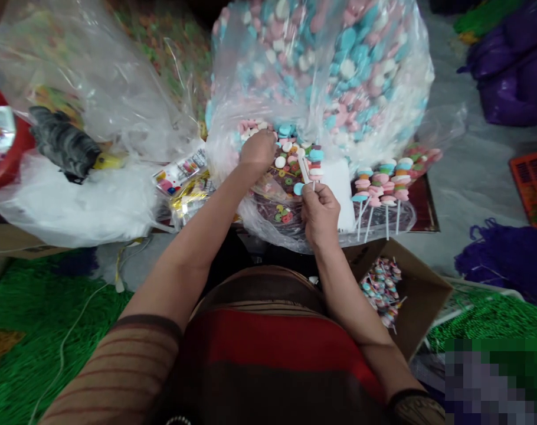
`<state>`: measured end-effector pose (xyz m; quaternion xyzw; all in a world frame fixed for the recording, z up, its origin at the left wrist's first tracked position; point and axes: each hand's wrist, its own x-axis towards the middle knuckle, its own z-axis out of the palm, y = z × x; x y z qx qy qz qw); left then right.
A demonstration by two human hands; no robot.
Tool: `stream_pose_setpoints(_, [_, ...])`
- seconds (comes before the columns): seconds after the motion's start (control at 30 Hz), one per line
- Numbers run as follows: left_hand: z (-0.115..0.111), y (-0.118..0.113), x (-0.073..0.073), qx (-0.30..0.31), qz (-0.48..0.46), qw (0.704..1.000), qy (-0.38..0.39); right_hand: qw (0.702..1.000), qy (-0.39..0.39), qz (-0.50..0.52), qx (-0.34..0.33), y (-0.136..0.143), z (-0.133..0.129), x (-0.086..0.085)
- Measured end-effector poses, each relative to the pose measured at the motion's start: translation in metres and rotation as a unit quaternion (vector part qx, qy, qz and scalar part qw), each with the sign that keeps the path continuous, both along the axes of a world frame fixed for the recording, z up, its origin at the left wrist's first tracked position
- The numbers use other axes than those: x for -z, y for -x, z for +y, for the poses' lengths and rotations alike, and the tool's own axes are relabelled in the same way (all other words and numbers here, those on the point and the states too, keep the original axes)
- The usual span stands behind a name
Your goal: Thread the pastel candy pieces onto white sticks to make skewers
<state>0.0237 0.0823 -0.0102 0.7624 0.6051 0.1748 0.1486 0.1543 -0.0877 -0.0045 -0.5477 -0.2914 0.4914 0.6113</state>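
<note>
Right fingers [325, 193] pinch 1 candy skewer [316, 166], long axis pointing forward; left fingers [268, 140] reach among candies [280, 162], their grip hidden.

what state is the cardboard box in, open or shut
Open: the top of the cardboard box is uncovered and candies show inside.

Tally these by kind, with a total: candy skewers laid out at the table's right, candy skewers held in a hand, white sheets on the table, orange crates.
Laid-out skewers: 4
Held skewer, in the right hand: 1
White sheet: 1
Orange crate: 1
Total: 7
</note>
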Motion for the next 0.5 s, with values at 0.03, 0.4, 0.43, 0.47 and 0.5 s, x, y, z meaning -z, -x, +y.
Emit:
stream_pose_setpoints(0.03, [-0.006,0.002,-0.004,0.006,-0.038,0.999,-0.002,1.0,-0.006,-0.001,0.005,-0.001,0.001,-0.001])
stream_pose_setpoints(0.4, [-0.123,-0.002,-0.042,0.025,-0.506,0.821,0.265,0.996,-0.056,-0.065,0.015,0.002,0.016,-0.011])
stream_pose_setpoints(0.43, [-0.126,-0.004,-0.039,0.02,-0.516,0.819,0.25,0.996,-0.052,-0.067,0.004,0.004,0.014,-0.013])
stream_pose_setpoints(0.47, [-0.127,-0.005,-0.035,0.017,-0.522,0.82,0.234,0.997,-0.047,-0.068,-0.006,0.005,0.012,-0.015])
stream_pose_setpoints(0.5, [-0.127,-0.005,-0.031,0.018,-0.524,0.823,0.218,0.997,-0.044,-0.069,-0.015,0.006,0.01,-0.017])
